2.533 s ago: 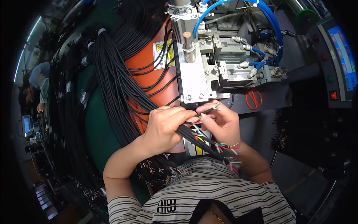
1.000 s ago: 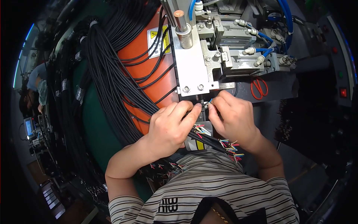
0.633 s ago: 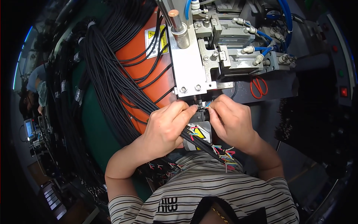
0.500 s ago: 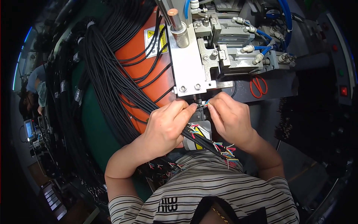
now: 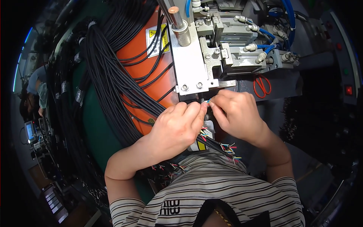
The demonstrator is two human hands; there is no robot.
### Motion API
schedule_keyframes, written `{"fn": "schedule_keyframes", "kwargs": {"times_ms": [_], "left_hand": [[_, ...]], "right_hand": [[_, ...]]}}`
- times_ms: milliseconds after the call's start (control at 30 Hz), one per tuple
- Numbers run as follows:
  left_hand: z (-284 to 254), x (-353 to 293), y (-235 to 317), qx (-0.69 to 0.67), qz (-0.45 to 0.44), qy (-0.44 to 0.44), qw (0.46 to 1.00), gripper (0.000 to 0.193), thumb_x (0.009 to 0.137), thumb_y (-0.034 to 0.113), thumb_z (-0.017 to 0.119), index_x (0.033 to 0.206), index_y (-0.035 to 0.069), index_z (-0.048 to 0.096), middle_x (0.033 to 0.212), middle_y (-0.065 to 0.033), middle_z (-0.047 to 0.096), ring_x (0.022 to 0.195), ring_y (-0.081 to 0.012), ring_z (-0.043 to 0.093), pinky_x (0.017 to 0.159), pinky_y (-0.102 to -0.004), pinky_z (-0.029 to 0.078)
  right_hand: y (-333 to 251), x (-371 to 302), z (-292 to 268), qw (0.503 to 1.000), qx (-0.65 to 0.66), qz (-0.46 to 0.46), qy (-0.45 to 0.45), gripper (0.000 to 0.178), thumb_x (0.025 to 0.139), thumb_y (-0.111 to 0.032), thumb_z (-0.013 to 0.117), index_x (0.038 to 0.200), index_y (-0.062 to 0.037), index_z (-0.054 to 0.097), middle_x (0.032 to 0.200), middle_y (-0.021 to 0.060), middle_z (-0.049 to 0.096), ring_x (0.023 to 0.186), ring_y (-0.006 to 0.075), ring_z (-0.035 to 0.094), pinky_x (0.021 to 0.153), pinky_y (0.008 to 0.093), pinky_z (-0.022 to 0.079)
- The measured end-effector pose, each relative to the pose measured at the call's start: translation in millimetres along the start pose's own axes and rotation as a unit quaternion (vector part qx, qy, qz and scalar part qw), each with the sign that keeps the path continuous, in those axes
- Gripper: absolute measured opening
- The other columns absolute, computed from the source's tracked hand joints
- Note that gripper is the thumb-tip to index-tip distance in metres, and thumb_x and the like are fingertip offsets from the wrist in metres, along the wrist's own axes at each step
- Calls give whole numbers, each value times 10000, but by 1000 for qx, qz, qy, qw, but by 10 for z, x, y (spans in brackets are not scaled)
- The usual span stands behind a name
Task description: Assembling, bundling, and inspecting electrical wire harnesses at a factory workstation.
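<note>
My left hand (image 5: 179, 125) is closed, thumb and forefinger pinched at the base of a few thin coloured wires (image 5: 208, 102). Opposite it, my right hand (image 5: 238, 115) pinches the tips of those wires, its thumb and forefinger almost meeting the left fingertips. Both hands are just in front of the machine's bright metal block (image 5: 191, 72). A bundle of black cables (image 5: 124, 90) comes down from the upper left and passes beneath my left hand. Past that hand, the stripped cable ends (image 5: 228, 149) fan out in red, yellow, white and blue. My fingers hide most of the held piece.
Pneumatic cylinders (image 5: 238, 34) with blue hoses stand behind the block. Red-handled scissors (image 5: 261, 86) lie to the right. An orange panel (image 5: 134, 72) with a warning label is under the cables. A control box (image 5: 346, 72) stands far right; another person (image 5: 38, 85) is far left.
My left hand has shifted right, and its fingertips are now close against the right ones. My right hand has tilted and moved slightly. The coloured cable ends beneath have shifted a little.
</note>
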State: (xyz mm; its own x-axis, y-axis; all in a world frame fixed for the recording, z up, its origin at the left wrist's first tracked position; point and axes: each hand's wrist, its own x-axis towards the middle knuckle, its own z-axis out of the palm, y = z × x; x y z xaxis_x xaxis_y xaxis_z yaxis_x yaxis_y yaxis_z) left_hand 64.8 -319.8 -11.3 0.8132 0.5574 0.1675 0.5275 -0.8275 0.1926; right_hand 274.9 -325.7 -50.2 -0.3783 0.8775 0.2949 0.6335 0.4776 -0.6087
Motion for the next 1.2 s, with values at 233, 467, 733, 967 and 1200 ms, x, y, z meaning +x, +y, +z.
{"fn": "schedule_keyframes", "kwargs": {"times_ms": [233,467,733,967,1200], "left_hand": [[-6,2,-29,-17,-8,18,1000,465,755,69,665,1206,-44,659,863,-74,513,751,-211,568,628,-325,497],[-16,-161,-179,-136,-109,100,980,474,594,-73,707,1066,-30,705,923,-113,589,819,-285,600,712,-374,511],[73,-245,-200,-88,-135,124,979,436,643,-121,669,1067,-24,669,922,-122,620,825,-288,635,719,-392,505],[-11,-200,-203,-175,-56,149,972,275,804,69,784,1043,-2,667,867,-114,679,758,-286,674,660,-376,523],[-99,-110,-188,-273,-66,125,952,182,823,73,773,960,-4,683,770,-100,681,671,-267,666,615,-358,494]], "right_hand": [[-30,-49,88,996,38,27,74,75,852,-87,687,803,-35,664,777,110,666,596,317,649,532,402,519],[63,1,67,984,152,88,10,15,854,2,673,845,8,663,674,81,639,463,139,571,467,286,435],[-104,-92,-107,962,252,103,-13,397,798,-45,794,1173,-22,667,845,90,650,574,203,608,542,315,493],[-148,-83,111,945,318,38,62,157,882,78,668,1028,37,707,936,80,675,675,70,606,553,223,467],[-75,-86,-27,743,647,162,-54,230,961,28,629,1185,45,678,997,87,689,639,70,640,495,171,426]]}}
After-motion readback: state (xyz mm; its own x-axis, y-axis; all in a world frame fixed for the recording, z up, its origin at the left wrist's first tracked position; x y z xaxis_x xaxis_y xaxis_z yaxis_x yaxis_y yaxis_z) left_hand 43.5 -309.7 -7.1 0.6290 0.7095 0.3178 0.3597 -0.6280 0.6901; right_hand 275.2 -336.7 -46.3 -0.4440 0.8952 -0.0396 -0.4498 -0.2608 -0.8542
